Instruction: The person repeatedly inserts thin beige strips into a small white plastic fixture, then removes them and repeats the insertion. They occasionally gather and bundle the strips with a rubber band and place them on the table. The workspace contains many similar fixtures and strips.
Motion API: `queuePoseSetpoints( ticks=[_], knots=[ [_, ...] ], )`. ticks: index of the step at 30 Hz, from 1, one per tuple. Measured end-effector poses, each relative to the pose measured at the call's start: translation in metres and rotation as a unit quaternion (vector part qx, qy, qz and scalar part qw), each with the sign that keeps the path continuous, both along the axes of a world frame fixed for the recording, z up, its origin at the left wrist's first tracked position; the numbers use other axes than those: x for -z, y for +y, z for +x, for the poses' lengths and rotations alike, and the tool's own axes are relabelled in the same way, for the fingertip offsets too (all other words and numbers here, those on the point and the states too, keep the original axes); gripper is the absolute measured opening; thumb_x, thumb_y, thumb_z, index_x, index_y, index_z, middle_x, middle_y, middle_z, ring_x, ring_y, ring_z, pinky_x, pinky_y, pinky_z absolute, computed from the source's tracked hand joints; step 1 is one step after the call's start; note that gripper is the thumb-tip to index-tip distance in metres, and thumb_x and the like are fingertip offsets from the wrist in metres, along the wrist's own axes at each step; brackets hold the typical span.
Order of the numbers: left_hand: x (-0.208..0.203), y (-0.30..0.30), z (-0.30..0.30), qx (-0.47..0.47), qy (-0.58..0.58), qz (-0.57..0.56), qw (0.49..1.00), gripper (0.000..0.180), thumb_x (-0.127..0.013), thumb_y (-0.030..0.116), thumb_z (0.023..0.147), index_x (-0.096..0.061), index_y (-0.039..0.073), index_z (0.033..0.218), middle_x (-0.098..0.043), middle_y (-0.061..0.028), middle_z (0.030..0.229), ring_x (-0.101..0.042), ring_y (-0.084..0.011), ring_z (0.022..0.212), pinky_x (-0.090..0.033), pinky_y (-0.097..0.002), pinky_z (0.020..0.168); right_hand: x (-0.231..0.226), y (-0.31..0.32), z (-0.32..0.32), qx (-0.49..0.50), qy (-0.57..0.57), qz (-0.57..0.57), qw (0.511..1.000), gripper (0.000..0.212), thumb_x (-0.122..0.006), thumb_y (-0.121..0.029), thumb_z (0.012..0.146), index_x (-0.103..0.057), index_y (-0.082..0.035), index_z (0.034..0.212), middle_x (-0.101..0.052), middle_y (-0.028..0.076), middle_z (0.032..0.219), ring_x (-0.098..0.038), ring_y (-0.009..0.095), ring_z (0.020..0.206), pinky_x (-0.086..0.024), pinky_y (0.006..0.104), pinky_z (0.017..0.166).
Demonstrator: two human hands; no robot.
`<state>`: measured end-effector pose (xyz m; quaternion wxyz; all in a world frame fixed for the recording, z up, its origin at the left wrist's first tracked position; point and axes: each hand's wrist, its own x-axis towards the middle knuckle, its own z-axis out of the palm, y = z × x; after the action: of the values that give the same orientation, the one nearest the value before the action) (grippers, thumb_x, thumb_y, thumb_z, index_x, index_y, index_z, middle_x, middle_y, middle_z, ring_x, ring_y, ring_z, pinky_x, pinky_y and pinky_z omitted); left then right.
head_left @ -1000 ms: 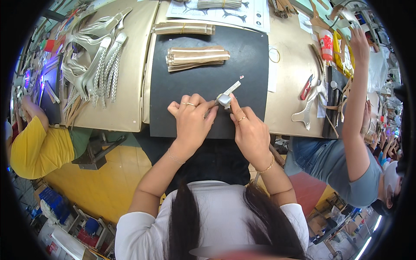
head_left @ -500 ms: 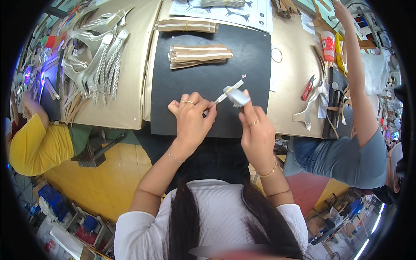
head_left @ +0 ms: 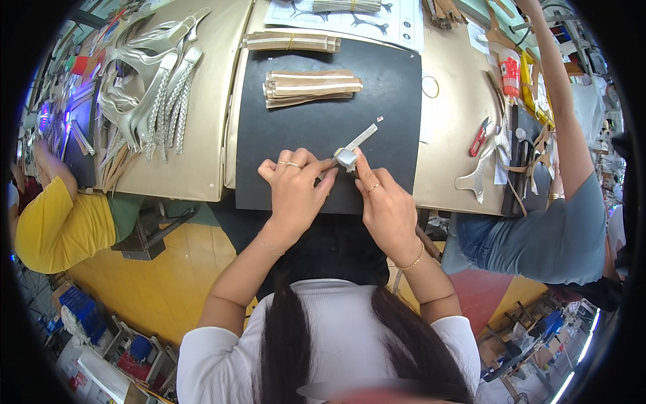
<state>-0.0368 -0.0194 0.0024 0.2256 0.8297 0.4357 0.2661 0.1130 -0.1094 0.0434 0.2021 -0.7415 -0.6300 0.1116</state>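
Note:
My left hand rests on the black work mat, its thumb and fingers pinched on the lower end of a narrow silvery strip. The strip slants up and to the right across the mat. My right hand is closed around a hammer whose rounded, silver-grey head lies over the middle of the strip, hiding that part. Most of its handle is covered by my hand. A tiny pale and red bit lies just past the strip's far end.
Two bundles of brown strips with white lines, one nearer and one banded, lie farther up. Braided silver straps are piled at left. Red snips and a red-labelled bottle are at right. Co-workers sit on both sides.
My right hand has brought the hammer head down and left onto the strip. My left hand keeps its pinch with barely any shift. The right co-worker's arm has moved slightly.

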Motion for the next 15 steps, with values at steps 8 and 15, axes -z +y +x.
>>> queuePoseSetpoints(
  ticks=[8,15],
  knots=[
    [-0.0001,-0.0036,-0.0098,-0.018,-0.013,-0.044,0.999,0.008,-0.083,0.017,0.08,-0.079,0.013,0.085,-0.062,0.0046,0.083,-0.054,-0.0163,0.086,-0.027,-0.039,0.088,0.0035,-0.0028,0.0032,-0.002,-0.002,-0.001,1.0,0.056,-0.068,-0.011,0.095,-0.056,-0.017,0.149,-0.062,0.005,0.085,-0.066,0.024,0.066,-0.053,0.0379,0.058],
    [-0.0013,-0.0036,-0.0057,-0.029,-0.005,-0.064,0.998,0.006,-0.081,0.014,0.08,-0.078,0.012,0.084,-0.062,0.0034,0.083,-0.054,-0.0177,0.088,-0.028,-0.0386,0.089,-0.0037,0.0001,0.0044,0.004,0.017,0.021,1.0,0.056,-0.068,-0.01,0.095,-0.056,-0.016,0.149,-0.063,0.006,0.086,-0.066,0.025,0.067,-0.053,0.0386,0.059]
  ],
)
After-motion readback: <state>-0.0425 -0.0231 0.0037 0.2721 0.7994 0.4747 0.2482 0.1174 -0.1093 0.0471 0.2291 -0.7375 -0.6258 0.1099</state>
